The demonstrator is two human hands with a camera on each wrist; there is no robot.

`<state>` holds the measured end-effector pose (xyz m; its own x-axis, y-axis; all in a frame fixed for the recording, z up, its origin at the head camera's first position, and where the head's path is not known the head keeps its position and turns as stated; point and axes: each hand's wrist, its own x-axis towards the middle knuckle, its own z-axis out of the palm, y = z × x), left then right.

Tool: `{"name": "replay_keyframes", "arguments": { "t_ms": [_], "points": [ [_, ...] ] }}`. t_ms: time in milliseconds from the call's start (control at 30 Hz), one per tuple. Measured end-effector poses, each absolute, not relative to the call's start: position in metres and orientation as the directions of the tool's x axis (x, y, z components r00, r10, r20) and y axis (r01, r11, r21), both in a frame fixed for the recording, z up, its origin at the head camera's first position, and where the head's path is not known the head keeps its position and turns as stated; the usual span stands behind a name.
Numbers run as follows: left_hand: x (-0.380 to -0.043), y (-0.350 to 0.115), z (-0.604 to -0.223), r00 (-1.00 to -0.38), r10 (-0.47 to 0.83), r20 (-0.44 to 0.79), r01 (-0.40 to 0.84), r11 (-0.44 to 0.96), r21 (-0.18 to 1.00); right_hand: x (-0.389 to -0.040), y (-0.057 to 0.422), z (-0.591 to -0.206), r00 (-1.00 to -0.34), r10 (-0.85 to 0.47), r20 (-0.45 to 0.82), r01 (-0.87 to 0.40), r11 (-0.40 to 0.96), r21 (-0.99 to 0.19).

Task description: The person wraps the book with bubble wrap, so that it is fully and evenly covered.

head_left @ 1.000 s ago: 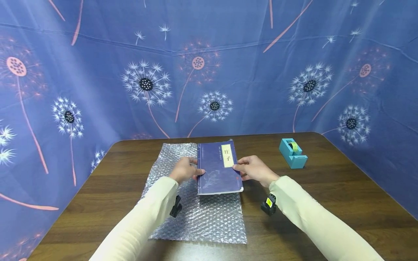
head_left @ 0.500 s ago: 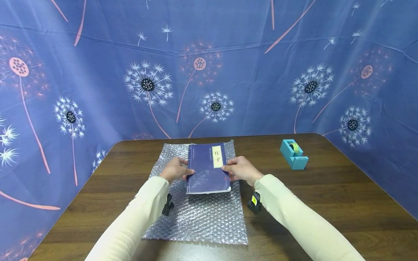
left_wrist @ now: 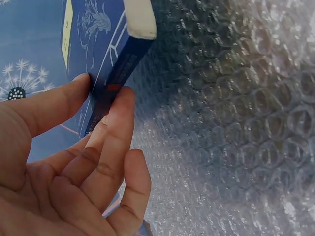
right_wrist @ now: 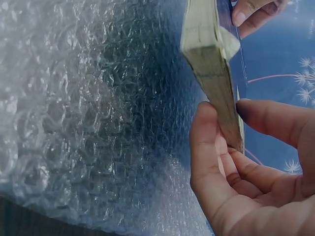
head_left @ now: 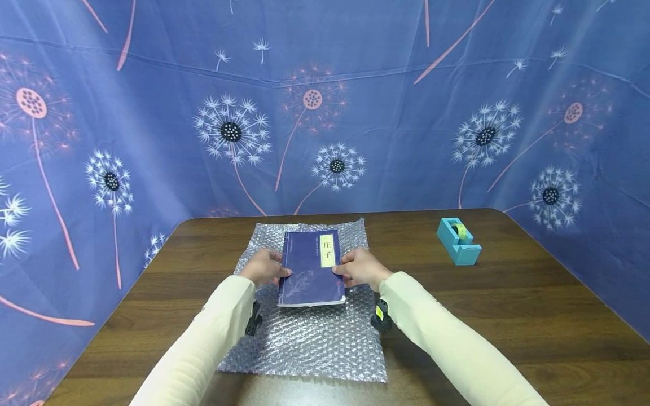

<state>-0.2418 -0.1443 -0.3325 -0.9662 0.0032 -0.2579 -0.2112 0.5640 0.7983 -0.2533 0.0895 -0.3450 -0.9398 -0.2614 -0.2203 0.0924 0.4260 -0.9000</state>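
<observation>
Over a sheet of bubble wrap on a wood-grain table, a person holds a blue paperback book between two hands. The left hand pinches the spine at the book's left edge, thumb on the cover and fingers beneath; the right hand grips the opposite, page-edge side the same way. The book lies between the two hands, cover up, just above the wrap, its near end reaching past both thumbs. A pale yellow title label with black characters sits toward the far right of the cover, and the near right corner shows white. Well apart at far right stands a turquoise tape dispenser with a yellow-green roll. A blue dandelion-print cloth hangs beyond the table's far edge.
</observation>
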Motion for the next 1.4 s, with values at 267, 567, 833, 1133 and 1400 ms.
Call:
{"name": "replay_keyframes", "arguments": {
  "t_ms": [267,567,833,1133,1400],
  "points": [
    [-0.242,-0.145,-0.338,-0.966,-0.027,-0.257,-0.214,0.64,0.738,-0.255,0.081,-0.349,-0.937,-0.258,-0.234,0.094,0.457,-0.884],
    [-0.245,-0.147,-0.346,-0.967,-0.036,-0.252,-0.205,0.699,0.685,-0.256,0.073,-0.354,-0.938,-0.234,-0.254,0.105,0.509,-0.855],
    [-0.247,-0.146,-0.348,-0.969,-0.037,-0.243,-0.191,0.738,0.647,-0.257,0.071,-0.355,-0.935,-0.224,-0.277,0.121,0.532,-0.838],
    [-0.247,-0.145,-0.349,-0.972,-0.052,-0.228,-0.183,0.778,0.601,-0.261,0.07,-0.358,-0.943,-0.219,-0.253,0.066,0.62,-0.782],
    [-0.247,-0.144,-0.349,-0.978,-0.054,-0.199,-0.16,0.811,0.563,-0.262,0.07,-0.358,-0.948,-0.221,-0.23,0.014,0.693,-0.721]
  ]
}}
